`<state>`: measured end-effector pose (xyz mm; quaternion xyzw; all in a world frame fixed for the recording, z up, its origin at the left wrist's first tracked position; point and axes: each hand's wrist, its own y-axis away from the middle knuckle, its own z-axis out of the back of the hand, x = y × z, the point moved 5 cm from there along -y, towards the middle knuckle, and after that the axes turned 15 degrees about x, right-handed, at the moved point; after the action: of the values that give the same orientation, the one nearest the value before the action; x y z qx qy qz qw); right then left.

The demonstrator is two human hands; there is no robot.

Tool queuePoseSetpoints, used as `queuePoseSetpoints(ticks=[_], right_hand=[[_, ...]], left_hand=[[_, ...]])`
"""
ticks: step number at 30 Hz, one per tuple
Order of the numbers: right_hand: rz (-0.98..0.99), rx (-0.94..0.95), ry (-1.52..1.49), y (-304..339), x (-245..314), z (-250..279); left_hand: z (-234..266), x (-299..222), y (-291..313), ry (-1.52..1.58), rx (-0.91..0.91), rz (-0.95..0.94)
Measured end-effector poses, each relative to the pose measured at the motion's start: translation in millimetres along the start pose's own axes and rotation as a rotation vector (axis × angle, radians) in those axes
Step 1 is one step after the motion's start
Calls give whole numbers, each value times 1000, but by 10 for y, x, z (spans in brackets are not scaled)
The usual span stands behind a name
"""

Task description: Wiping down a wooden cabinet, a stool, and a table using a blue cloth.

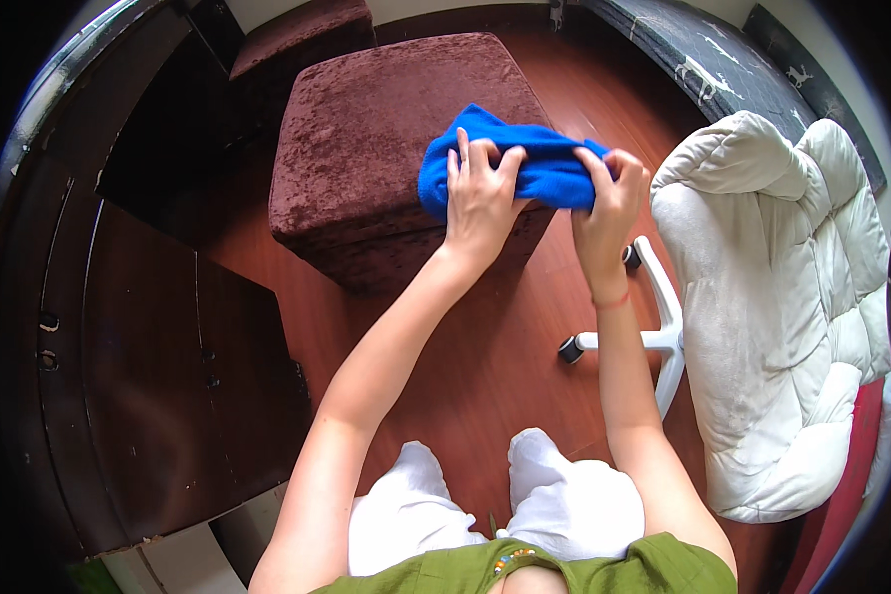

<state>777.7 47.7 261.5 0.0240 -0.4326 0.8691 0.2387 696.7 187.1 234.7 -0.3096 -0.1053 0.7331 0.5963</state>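
Note:
A blue cloth (543, 158), bunched and folded, is stretched between my two hands above the right front part of a brown velvety ottoman (366, 129). My left hand (480, 198) grips the cloth near its left part, fingers bent over the fabric. At its right end my right hand (609, 193) pinches it, with the thumb and fingers closed on the edge. A thin red string circles my right wrist. Whether the cloth's underside touches the ottoman's top cannot be made out.
To the right stands a padded white swivel chair (762, 327) with a white wheeled base (668, 337). Dark brown cabinets (168, 376) line the left. A second brown ottoman (302, 35) is at the back, a dark patterned bed (703, 59) at far right. The floor (426, 366) is reddish wood.

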Motion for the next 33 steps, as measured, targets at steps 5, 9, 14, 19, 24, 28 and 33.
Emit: queuePoseSetpoints(ticks=[5,9,14,19,24,28,33], right_hand=[[-260,185,-886,55,-1156,-1058],[-423,301,-492,159,-759,-877],[-354,299,-391,423,-192,-488],[-180,371,-528,783,943,-94],[68,533,-813,1124,1899,-300],[121,685,-859,848,1885,-393],[189,361,-517,-351,1386,-347]], left_hand=[[-409,-235,-322,-176,59,-83],[-331,-65,-166,-193,77,-159],[45,-10,275,-154,65,-335],[758,388,1005,-96,90,-457],[1346,944,1504,-182,-27,-280],[1509,998,1468,-99,36,-151],[1693,896,736,-203,-128,-38]])
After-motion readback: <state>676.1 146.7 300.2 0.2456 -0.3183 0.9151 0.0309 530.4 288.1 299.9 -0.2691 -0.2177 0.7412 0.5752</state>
